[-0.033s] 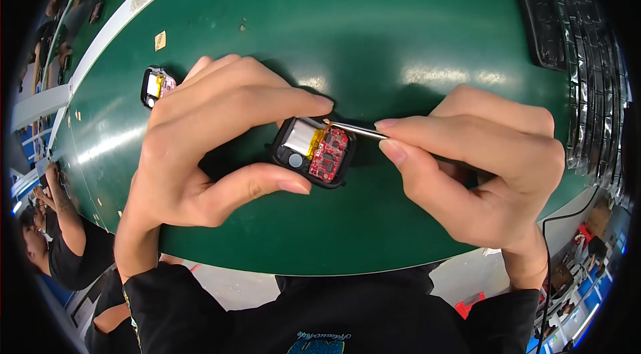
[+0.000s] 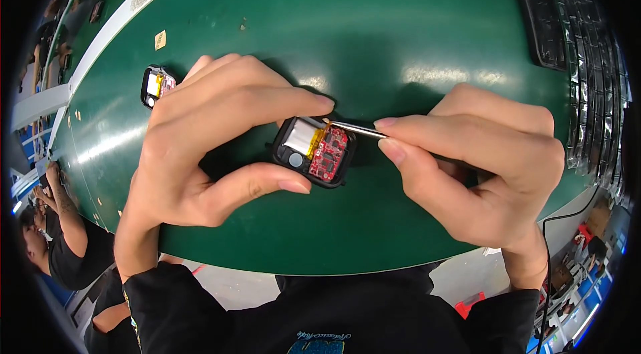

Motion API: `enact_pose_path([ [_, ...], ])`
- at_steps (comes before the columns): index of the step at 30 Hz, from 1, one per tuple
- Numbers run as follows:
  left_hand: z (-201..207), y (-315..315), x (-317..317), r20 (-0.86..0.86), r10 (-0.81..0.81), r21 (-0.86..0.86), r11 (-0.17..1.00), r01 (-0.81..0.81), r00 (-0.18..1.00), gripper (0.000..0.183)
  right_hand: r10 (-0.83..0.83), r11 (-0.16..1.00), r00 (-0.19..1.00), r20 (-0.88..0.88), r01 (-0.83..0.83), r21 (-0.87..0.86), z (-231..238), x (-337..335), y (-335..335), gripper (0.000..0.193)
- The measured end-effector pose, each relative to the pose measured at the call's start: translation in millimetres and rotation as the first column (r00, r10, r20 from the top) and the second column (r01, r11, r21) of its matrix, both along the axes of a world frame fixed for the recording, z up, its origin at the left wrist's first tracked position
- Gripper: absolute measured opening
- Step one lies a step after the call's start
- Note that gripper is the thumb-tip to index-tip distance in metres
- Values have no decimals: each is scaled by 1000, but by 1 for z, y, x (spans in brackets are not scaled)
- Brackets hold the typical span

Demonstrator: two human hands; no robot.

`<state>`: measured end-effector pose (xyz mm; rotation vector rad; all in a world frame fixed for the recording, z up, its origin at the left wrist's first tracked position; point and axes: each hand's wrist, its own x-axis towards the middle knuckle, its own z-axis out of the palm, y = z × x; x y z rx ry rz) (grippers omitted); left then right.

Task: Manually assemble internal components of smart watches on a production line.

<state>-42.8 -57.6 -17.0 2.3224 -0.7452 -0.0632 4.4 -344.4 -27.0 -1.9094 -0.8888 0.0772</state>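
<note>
My left hand (image 2: pixel 207 143) grips a small black electronic device housing (image 2: pixel 314 151) between thumb and fingers, above the green table. Its open face shows a silver battery cell (image 2: pixel 302 136), yellow tape (image 2: pixel 317 142), a red circuit board (image 2: pixel 329 155) and a round grey disc (image 2: pixel 296 160). My right hand (image 2: pixel 481 160) pinches a slim metal tool (image 2: pixel 360 129) between thumb and index finger. The tool's tip meets the housing's upper edge, by the end of the yellow tape. Whether it is tweezers or a single rod, I cannot tell.
A second open device (image 2: pixel 157 86) lies beyond my left hand, near a small tan paper tag (image 2: pixel 160 40). Stacked black plastic trays (image 2: pixel 587 87) and a black strip (image 2: pixel 537 13) line the right side. Another person (image 2: pixel 67 240) sits at the far left. A black cable (image 2: pixel 549 247) hangs at right.
</note>
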Motion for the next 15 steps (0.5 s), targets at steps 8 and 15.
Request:
enact_pose_path([
  [8,2,0,0,1,-42,15,999,42,999,70,13,1000,1000,4,-13,3,-1,-1,-1,22],
  [15,4,-4,1,-35,-10,19,1000,10,999,63,11,1000,999,30,-11,12,-3,-1,0,23],
])
